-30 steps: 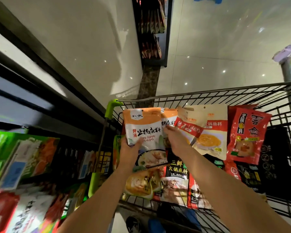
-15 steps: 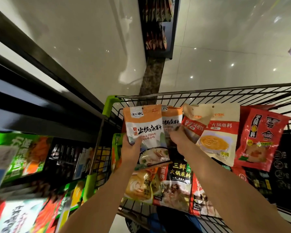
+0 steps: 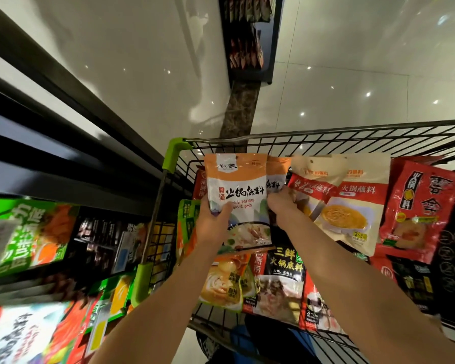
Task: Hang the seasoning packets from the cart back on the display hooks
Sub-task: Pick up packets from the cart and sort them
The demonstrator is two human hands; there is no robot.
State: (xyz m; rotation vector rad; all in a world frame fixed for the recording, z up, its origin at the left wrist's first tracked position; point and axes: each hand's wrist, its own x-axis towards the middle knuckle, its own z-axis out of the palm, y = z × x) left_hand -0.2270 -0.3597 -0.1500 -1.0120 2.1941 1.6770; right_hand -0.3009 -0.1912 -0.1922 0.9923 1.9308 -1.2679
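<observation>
Head view: left hand [image 3: 213, 224] grips an orange-and-white packet [image 3: 237, 195] upright over the cart [image 3: 326, 137]. Right hand [image 3: 283, 203] pinches a matching packet [image 3: 276, 174] behind it. Both likely light, floppy, slick; best held near the stiff top edge.

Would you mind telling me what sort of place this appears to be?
Most likely a supermarket aisle: a black wire shopping cart full of seasoning packets, dark shelving stocked with packaged goods, and a glossy tiled floor.

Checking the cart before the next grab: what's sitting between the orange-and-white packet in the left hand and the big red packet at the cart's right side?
In the head view, the right hand on a second orange packet, then two cream-and-red dipping sauce packets.
</observation>
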